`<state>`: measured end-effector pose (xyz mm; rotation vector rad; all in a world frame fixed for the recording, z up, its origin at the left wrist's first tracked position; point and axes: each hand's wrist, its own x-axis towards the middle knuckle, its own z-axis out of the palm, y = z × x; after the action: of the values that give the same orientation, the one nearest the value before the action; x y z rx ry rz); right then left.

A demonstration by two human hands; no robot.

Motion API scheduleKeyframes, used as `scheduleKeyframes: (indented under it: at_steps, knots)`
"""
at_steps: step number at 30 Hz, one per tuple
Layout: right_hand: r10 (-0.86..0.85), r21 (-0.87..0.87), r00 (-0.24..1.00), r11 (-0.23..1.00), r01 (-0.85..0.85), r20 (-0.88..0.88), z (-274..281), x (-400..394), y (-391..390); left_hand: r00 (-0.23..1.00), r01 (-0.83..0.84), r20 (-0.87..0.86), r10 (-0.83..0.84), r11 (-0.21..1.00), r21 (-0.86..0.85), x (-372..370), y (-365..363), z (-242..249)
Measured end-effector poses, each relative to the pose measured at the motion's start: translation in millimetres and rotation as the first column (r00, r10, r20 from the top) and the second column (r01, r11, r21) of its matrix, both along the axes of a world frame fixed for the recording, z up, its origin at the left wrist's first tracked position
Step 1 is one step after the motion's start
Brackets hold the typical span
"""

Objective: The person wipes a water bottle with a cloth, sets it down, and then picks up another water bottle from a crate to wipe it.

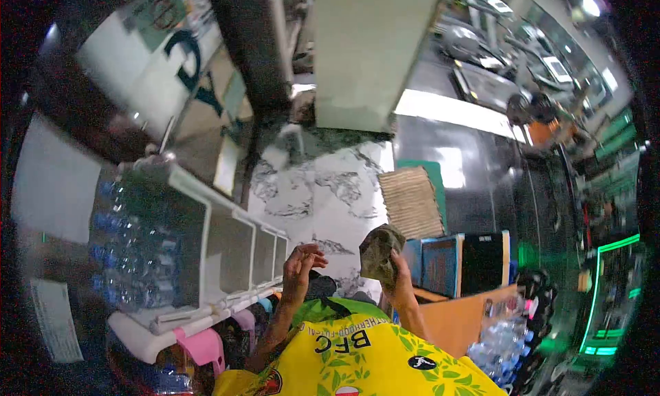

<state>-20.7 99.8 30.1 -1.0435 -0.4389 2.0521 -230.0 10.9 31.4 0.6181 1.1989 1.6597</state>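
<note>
The right hand [397, 269] is gripping a crumpled greenish cloth [380, 253], fingers wrapped around it, raised before the marble wall [323, 190]. The left hand [301, 265] is hovering beside it, fingers loosely curled and empty; seemingly mid-wipe, pressing next

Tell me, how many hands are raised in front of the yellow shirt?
2: the left hand, empty with fingers loosely curled, and the right hand, gripping a crumpled cloth.
</note>
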Motion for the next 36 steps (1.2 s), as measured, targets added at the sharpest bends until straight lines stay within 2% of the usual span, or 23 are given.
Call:
scheduleKeyframes:
  at_steps: [2, 4, 6, 9, 12, 16, 17, 18, 19, 21, 22, 24, 25, 27, 31, 33, 34, 36]
  knots:
    - [-0.092, -0.025, 0.994, 0.995, 0.094, 0.067, 10, 24, -11, 0.995, 0.096, -0.012, -0.096, 0.995, -0.008, 15, 7, 0]
    - [-0.19, 0.084, 0.981, 0.979, 0.185, 0.047, 14, 50, -26, 0.981, 0.192, -0.023, -0.192, 0.981, -0.017, 35, 14, 2]
    - [-0.326, 0.036, 0.939, 0.945, 0.324, 0.109, 0, 86, -46, 0.954, 0.294, -0.044, -0.296, 0.955, -0.046, 60, 18, 7]
    - [-0.446, 0.041, 0.894, 0.895, 0.444, 0.045, -5, 132, -78, 0.897, 0.441, -0.017, -0.442, 0.896, -0.056, 98, 22, 14]
    - [-0.599, 0.023, 0.799, 0.801, 0.599, 0.047, 21, 161, -113, 0.839, 0.544, 0.004, -0.544, 0.838, -0.053, 140, 20, 9]
    - [-0.699, -0.018, 0.715, 0.715, 0.699, 0.026, 8, 202, -159, 0.746, 0.664, 0.002, -0.666, 0.744, -0.075, 192, 18, 14]
    - [-0.688, 0.229, 0.681, 0.725, 0.649, 0.25, -19, 212, -175, 0.721, 0.692, 0.021, -0.693, 0.717, -0.078, 204, 16, 14]
    - [-0.68, 0.437, 0.573, 0.733, 0.521, 0.457, -33, 220, -187, 0.695, 0.719, 0.039, -0.718, 0.691, -0.08, 216, 15, 14]
    - [-0.698, 0.44, 0.551, 0.716, 0.542, 0.458, -34, 228, -197, 0.672, 0.74, 0.04, -0.739, 0.669, -0.077, 228, 14, 15]
    - [-0.696, 0.564, 0.452, 0.718, 0.409, 0.558, -40, 241, -211, 0.606, 0.795, 0.036, -0.794, 0.603, -0.072, 249, 12, 7]
    - [-0.707, 0.565, 0.433, 0.707, 0.425, 0.559, -39, 247, -218, 0.586, 0.81, 0.038, -0.81, 0.583, -0.069, 260, 11, 6]
    - [-0.806, 0.325, 0.478, 0.582, 0.745, 0.348, -20, 256, -223, 0.51, 0.858, 0.013, -0.86, 0.507, -0.084, 283, 9, 4]
    - [-0.817, 0.327, 0.459, 0.565, 0.758, 0.348, -9, 261, -226, 0.475, 0.879, 0.041, -0.879, 0.472, -0.061, 295, 8, 3]
    - [-0.928, 0.086, 0.332, 0.349, 0.933, 0.17, 32, 266, -224, 0.422, 0.905, 0.021, -0.906, 0.419, -0.076, 317, 5, -10]
    - [-0.981, 0.079, 0.176, 0.183, 0.98, 0.086, 13, 285, -243, 0.305, 0.945, -0.019, -0.952, 0.305, -0.115, 357, -5, -16]
    - [-0.984, 0.387, 0.145, 0.175, 0.905, 0.106, -14, 291, -258, 0.238, 0.961, -0.035, -0.971, 0.241, -0.136, 375, -10, -19]
    - [-0.986, 0.386, 0.131, 0.162, 0.908, 0.106, -21, 298, -265, 0.224, 0.964, -0.035, -0.974, 0.226, -0.138, 386, -11, -24]
    - [-0.932, 0.419, 0.096, 0.247, 0.874, 0.348, -24, 307, -275, 0.131, 0.978, -0.108, -0.986, 0.146, -0.149, 406, -14, -25]
